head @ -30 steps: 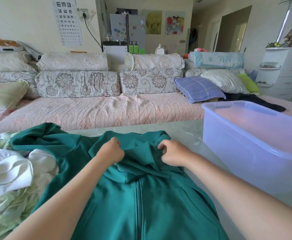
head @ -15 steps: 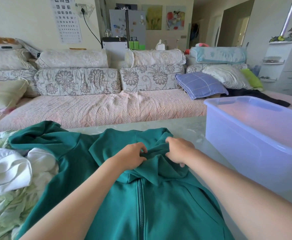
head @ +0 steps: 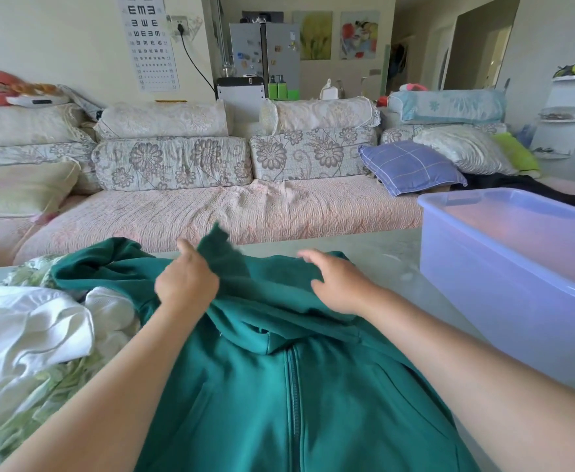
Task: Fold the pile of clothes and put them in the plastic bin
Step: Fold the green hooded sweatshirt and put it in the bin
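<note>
Green hoodie (head: 279, 403) fabric pinched in the left grip (head: 187, 284), a flap held up; right grip (head: 337, 284) loose, fingers spread on the hood. Hoodie lies mid-worktop (head: 381, 253), clothes pile (head: 41, 328) at the left edge, plastic bin (head: 500, 301) at the right edge.

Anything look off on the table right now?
Nothing damaged or spilled. The hood of the green hoodie is bunched, pinched up by the left hand, and one sleeve lies over the unfolded pile. The bin sits upright.

Floral sofa (head: 211, 212), eye chart (head: 149, 42), perhaps fridge (head: 265, 52).
</note>
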Demonstrator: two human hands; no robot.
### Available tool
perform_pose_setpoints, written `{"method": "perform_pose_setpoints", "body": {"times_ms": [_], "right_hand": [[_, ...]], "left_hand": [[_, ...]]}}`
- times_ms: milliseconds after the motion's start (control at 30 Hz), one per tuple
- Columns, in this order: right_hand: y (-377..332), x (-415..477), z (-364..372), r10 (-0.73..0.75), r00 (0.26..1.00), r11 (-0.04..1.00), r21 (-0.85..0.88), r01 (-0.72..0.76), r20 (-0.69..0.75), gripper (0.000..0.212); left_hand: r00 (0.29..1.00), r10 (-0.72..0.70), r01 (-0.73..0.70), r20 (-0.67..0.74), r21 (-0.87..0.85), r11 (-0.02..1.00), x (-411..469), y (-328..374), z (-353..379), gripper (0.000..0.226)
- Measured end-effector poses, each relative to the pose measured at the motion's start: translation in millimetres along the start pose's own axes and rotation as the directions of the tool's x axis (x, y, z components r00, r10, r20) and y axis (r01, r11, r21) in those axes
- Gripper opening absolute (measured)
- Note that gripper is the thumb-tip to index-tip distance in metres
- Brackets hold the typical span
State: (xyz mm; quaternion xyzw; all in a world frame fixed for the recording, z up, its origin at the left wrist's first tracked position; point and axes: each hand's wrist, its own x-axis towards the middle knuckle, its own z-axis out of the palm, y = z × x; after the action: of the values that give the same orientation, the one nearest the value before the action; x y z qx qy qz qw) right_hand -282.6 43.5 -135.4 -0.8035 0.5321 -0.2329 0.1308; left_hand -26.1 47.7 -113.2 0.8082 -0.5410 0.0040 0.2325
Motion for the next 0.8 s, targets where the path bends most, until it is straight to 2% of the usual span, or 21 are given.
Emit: {"method": "perform_pose_setpoints", "body": {"times_ms": [67, 100, 133, 167, 233, 267, 367, 467, 567, 600, 667, 733, 767, 800], "right_hand": [[6, -7, 9, 0.043, 0.996, 0.997, -0.074, -0.037, 0.080, 0.054], [10, -10, 12, 0.061, 0.994, 0.995, -0.085, -0.053, 0.092, 0.051], [12, -12, 13, 0.078, 0.993, 0.994, -0.089, -0.071, 0.086, 0.047], [15, -13, 12, 0.093, 0.993, 0.991, -0.101, -0.086, 0.070, 0.045], [22, -16, 9, 0.129, 0.990, 0.975, -0.186, -0.118, 0.051, 0.046], [25, -17, 7, 0.153, 0.986, 0.959, -0.252, -0.132, 0.068, 0.050], [33, -23, 5, 0.235, 0.955, 0.891, -0.433, -0.138, 0.179, 0.069], [44, -24, 9, 0.223, 0.964, 0.876, -0.464, -0.133, 0.146, 0.069], [55, -13, 10, 0.162, 0.986, 0.915, -0.378, -0.139, 0.030, 0.053], [56, -8, 9, 0.158, 0.987, 0.932, -0.328, -0.155, -0.016, 0.048], [55, 4, 4, 0.131, 0.973, 0.968, -0.188, -0.167, -0.191, 0.040], [52, 16, -1, 0.100, 0.921, 0.993, -0.021, -0.116, -0.377, 0.034], [52, 22, -2, 0.100, 0.907, 0.995, 0.067, -0.079, -0.409, 0.039], [51, 26, -3, 0.112, 0.911, 0.988, 0.146, -0.058, -0.397, 0.049]], "left_hand": [[0.989, -0.027, -0.023, 0.144, 0.332, 0.943, 1, -20, 1, 0.080], [0.985, 0.010, -0.086, 0.174, 0.432, 0.898, 0, -24, 3, 0.085], [0.975, 0.103, -0.183, 0.195, 0.458, 0.870, 1, -25, 8, 0.085], [0.943, 0.239, -0.317, 0.229, 0.410, 0.856, 1, -22, 14, 0.083], [0.802, 0.491, -0.566, 0.340, 0.170, 0.807, -4, -8, 23, 0.084], [0.727, 0.559, -0.625, 0.399, 0.047, 0.779, -11, 2, 25, 0.088], [0.583, 0.619, -0.665, 0.526, -0.130, 0.736, -27, 27, 34, 0.089], [0.511, 0.621, -0.700, 0.594, -0.131, 0.702, -34, 38, 44, 0.077], [0.560, 0.616, -0.722, 0.554, -0.039, 0.691, -28, 34, 44, 0.053], [0.600, 0.616, -0.704, 0.510, -0.029, 0.710, -25, 31, 43, 0.040], [0.735, 0.592, -0.628, 0.330, 0.005, 0.778, -13, 27, 39, 0.024], [0.892, 0.439, -0.446, 0.107, 0.056, 0.893, 4, 21, 29, 0.021], [0.943, 0.329, -0.333, 0.060, 0.083, 0.939, 11, 17, 23, 0.024], [0.967, 0.242, -0.251, 0.077, 0.131, 0.959, 18, 12, 20, 0.031]]}}
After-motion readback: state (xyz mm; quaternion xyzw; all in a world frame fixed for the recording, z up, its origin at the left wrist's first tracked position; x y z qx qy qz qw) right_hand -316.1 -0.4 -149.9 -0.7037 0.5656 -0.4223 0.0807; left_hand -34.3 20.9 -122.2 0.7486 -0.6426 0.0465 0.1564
